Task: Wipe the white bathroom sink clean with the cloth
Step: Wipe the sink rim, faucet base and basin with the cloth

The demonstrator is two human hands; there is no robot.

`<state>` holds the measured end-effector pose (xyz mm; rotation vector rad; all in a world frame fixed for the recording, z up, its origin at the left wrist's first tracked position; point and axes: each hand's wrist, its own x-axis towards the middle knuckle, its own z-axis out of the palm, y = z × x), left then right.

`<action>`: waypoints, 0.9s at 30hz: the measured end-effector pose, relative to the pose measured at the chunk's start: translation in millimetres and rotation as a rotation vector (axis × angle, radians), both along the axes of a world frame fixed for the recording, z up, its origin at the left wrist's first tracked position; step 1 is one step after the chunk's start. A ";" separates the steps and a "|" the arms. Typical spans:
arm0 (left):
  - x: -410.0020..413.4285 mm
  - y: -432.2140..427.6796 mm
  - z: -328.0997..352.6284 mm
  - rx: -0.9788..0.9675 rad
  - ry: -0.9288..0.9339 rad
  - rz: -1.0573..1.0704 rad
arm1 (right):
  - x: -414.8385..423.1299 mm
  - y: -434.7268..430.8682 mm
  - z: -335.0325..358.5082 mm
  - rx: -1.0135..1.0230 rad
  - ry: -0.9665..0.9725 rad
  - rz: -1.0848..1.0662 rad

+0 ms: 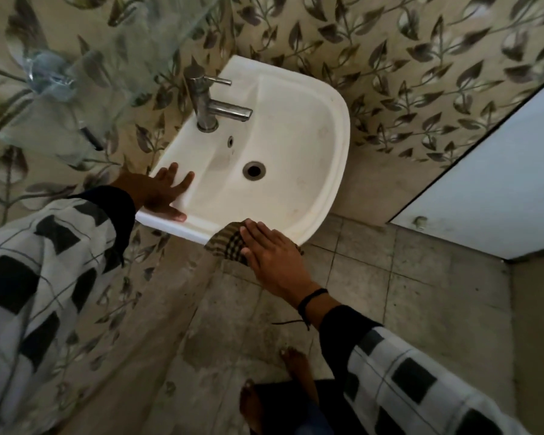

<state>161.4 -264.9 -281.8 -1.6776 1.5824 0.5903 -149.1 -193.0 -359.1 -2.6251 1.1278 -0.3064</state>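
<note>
The white sink (311, 146) hangs on a leaf-patterned wall, with a steel tap (214, 105) at its back and a drain hole (253, 169) in the bowl. My left hand (164, 193) lies flat on the sink's left front corner, fingers spread, holding nothing. My right hand (270, 255) presses a dark checked cloth (228, 243) flat against the sink's front rim. Most of the cloth is hidden under that hand and hangs over the edge.
A glass shelf (85, 67) juts from the wall left of the tap, at head height. A white door panel (490, 183) stands to the right. Grey floor tiles (421, 296) lie below, with my bare feet (292, 372) near the bottom.
</note>
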 end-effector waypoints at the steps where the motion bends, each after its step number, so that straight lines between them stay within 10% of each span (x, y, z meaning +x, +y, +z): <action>1: 1.0 0.5 -0.1 -0.004 0.006 0.006 | -9.0 -5.8 0.1 0.001 -0.005 0.012; 9: 5.1 4.6 -2.1 -0.043 0.078 0.040 | -27.5 -3.9 -1.2 0.052 -0.322 -0.085; 27: 1.4 1.1 -5.8 -0.085 0.034 0.023 | -1.8 -21.2 2.5 0.097 0.059 -0.457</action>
